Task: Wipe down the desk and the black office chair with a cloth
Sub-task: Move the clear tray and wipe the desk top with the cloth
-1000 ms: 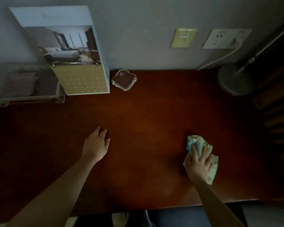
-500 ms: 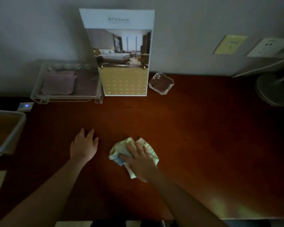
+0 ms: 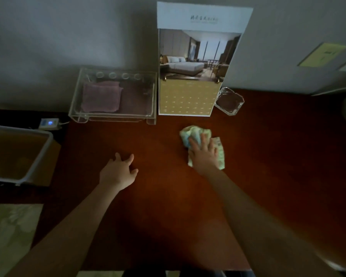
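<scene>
1. Head view, right hand: the right hand (image 3: pixel 204 154) lies just right of the frame's centre, palm down on the cloth (image 3: pixel 191 133). Its fingers are straight and spread and press the cloth against the surface (image 3: pixel 272 160). Nothing is curled round the fabric.
2. Head view, left hand: the left hand (image 3: pixel 118 172) sits left of centre and lower, well apart from the cloth. It is palm down on the bare wood with its fingers loosely spread and the thumb out to the right. It holds nothing.
3. Head view, cloth: it is a pale, crumpled rag with green, blue and yellowish patches. A bunched part sticks out beyond the fingertips toward the top of the frame, and a flatter part shows to the right of the palm. It lies near the front of the upright hotel brochure (image 3: pixel 196 66) without touching it.
4. Head view, surface: dark reddish-brown wood with a dull sheen, filling the middle and right of the frame.
5. Head view, back edge: a clear plastic tray (image 3: pixel 112 117) at upper centre-left holds a folded pinkish towel (image 3: pixel 101 98). The brochure stands just to its right, and a glass ashtray (image 3: pixel 229 100) sits just beside the brochure's lower right corner.
6. Head view, left edge: a small white device with a blue light (image 3: pixel 49 123) lies above an open white-rimmed bin (image 3: pixel 46 136).
</scene>
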A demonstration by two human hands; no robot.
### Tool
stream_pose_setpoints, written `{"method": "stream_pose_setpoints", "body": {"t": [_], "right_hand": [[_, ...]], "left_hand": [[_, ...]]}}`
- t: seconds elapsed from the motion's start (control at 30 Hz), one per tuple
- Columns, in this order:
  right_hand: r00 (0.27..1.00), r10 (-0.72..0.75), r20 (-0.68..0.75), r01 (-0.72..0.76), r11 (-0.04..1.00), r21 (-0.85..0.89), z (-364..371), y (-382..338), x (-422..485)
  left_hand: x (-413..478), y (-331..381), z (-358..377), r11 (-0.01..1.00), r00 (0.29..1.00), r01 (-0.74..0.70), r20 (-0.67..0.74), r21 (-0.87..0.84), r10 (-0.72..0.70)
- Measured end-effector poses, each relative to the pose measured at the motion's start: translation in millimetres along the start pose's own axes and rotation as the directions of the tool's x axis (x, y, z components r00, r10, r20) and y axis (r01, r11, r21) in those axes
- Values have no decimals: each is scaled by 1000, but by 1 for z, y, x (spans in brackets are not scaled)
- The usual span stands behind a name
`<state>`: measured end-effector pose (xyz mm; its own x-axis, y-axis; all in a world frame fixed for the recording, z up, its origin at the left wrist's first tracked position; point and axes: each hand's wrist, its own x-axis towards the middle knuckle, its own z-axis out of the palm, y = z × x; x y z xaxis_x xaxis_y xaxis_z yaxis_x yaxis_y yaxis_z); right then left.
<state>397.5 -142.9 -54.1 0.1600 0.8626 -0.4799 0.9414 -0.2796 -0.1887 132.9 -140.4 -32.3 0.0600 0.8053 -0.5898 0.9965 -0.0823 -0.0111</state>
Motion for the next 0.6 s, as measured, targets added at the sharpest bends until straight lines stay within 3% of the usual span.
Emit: {"method": "stream_pose_setpoints", "body": {"t": [0.07, 0.17, 0.27, 0.33, 0.43, 0.6], "right_hand": [[986, -165, 36, 166, 985, -50, 23, -26, -26], [909, -408, 89, 416, 902, -116, 50, -46, -66], [857, -504, 103, 515, 840, -170, 54, -30, -75], [886, -456, 86, 464, 869, -171, 45, -5, -69], [969, -248, -16, 244, 961, -128, 26, 45, -55], [992, 92, -87, -99, 992, -77, -7, 145, -39]], "left_hand": [[1, 3, -5, 1000, 999, -3, 40, 11, 3], [3, 7, -9, 1000, 998, 10, 67, -4, -10], [-1, 11, -6, 996, 998, 55, 23, -70, -54], [-5, 20, -4, 989, 995, 88, -41, -116, -93], [-6, 41, -4, 985, 986, 97, -118, -142, -114], [8, 100, -12, 987, 985, -46, -172, -153, 19]]}}
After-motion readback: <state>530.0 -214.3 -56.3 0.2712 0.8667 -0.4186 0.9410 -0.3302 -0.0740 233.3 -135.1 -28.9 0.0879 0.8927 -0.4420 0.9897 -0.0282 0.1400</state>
